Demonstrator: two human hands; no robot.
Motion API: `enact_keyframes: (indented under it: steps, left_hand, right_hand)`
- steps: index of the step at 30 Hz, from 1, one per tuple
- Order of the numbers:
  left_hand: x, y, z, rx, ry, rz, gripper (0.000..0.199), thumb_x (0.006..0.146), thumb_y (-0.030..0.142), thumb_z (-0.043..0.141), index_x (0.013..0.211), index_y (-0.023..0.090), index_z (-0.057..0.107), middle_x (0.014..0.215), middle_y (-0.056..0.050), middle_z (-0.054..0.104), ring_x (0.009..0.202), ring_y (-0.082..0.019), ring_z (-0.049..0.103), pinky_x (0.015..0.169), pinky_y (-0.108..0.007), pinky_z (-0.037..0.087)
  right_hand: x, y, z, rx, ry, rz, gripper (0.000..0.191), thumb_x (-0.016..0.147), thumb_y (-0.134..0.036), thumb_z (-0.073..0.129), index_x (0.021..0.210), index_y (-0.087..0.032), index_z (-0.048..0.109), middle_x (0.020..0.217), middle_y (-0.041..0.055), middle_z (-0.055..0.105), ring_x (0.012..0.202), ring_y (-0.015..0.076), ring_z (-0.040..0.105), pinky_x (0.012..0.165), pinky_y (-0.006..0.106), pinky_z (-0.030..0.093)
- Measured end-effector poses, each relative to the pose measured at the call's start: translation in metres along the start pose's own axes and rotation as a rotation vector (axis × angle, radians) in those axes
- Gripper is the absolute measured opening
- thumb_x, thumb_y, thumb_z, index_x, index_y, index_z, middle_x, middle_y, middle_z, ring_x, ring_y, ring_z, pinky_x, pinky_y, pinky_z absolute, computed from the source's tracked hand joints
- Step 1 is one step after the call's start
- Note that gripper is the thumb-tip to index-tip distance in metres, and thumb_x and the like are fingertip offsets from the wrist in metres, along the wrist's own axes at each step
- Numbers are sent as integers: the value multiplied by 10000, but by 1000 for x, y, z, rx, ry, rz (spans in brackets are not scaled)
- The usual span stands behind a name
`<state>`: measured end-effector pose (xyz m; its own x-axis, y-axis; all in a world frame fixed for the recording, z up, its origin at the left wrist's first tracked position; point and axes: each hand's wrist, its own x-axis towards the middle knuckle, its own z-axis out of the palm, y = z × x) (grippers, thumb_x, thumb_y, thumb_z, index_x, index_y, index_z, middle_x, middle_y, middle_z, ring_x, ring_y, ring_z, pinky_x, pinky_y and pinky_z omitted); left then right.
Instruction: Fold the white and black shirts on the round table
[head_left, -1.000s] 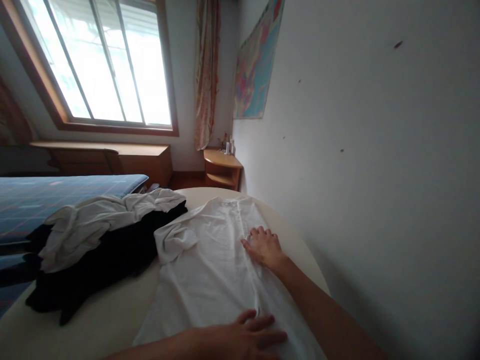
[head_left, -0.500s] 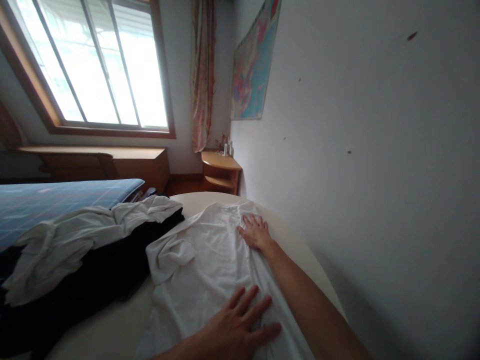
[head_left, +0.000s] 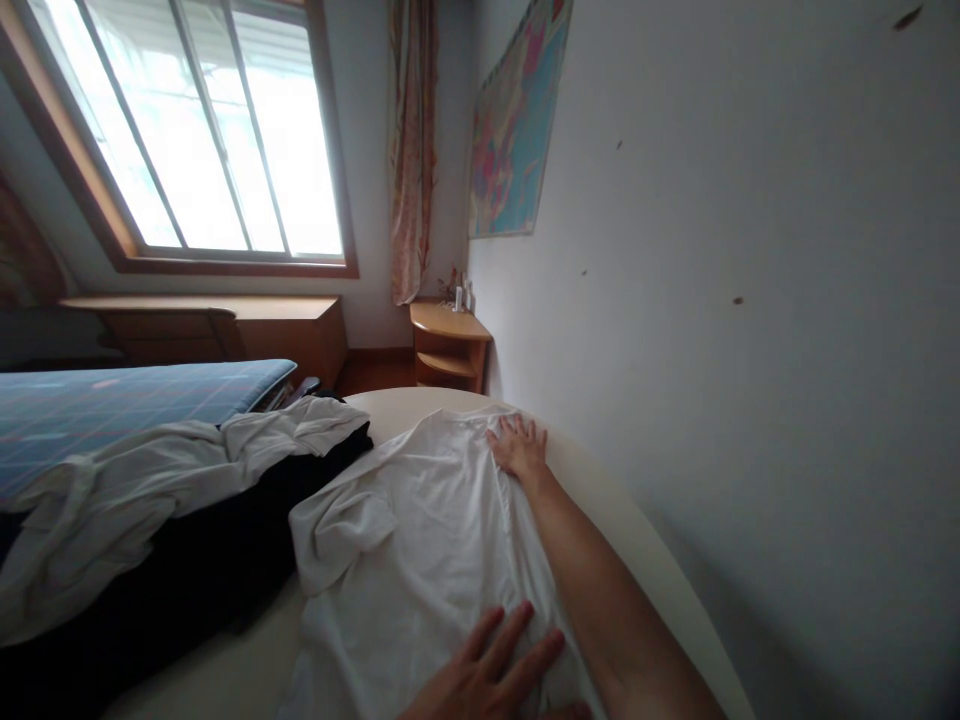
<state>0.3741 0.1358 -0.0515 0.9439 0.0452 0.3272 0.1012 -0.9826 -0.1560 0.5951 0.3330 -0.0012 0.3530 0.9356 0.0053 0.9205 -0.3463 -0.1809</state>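
Observation:
A white shirt (head_left: 427, 530) lies spread on a pale, rounded table (head_left: 667, 580), with soft wrinkles and a bunched sleeve at its left side. My right hand (head_left: 517, 447) rests flat on the far right part of the cloth, fingers spread. Nearer to me, my left hand (head_left: 499, 665) lies palm down on the shirt's lower right area with its fingers apart; its lower part runs out of the frame. Neither hand grips the fabric.
Left of the shirt, white clothing (head_left: 172, 470) and black clothing (head_left: 217, 560) lie heaped. Behind them is a blue checked mattress (head_left: 150, 400). A bare wall (head_left: 712, 350) runs close along the right. A corner shelf (head_left: 450, 320) and a long wooden desk (head_left: 292, 310) stand farther back.
My right hand has slid slightly farther away along the shirt. My left hand has moved nearer to me and sits lower in the view. The camera has shifted slightly.

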Motion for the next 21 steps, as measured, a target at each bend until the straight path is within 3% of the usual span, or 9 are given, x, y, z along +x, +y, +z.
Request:
enact_keyframes:
  steps: [3,8,14,16,21]
  left_hand:
    - [0,-1,1,-49,-18,-16,576,1043,371,402,1569,405,172,1592,-57,347,1361,-317,481,1080,-451,423]
    - [0,-3,-3,-30,-45,-2,564,1034,401,420,1556,419,208,1615,-51,301,1378,-337,456,1074,-464,431]
    - [2,1,-19,-34,-93,15,557,1042,409,402,1565,369,214,1616,-97,292,1398,-371,419,1069,-498,435]
    - [2,4,-21,-56,-89,7,556,1040,408,410,1563,357,228,1610,-110,300,1403,-372,411,1077,-497,425]
    - [2,8,-18,-56,-66,3,564,1033,393,431,1561,362,233,1602,-119,310,1393,-368,428,1083,-492,411]
  right_hand:
    - [4,-1,3,-1,46,24,759,961,-676,194,1577,-238,265,1663,109,145,1512,373,61,1166,606,-14]
    - [-2,9,-2,41,-18,-143,764,978,-671,68,1578,-237,261,1671,77,118,1530,285,9,1197,517,67]
    - [-32,14,-9,24,-29,-256,678,1019,-586,104,1579,-234,254,1651,65,214,1509,215,172,1209,408,91]
    - [-40,11,-7,13,-45,-266,671,1013,-597,136,1580,-257,249,1649,57,226,1505,237,186,1204,422,113]
    - [-36,1,-3,1,-99,-210,703,976,-657,153,1590,-316,188,1668,0,147,1506,365,118,1178,577,95]
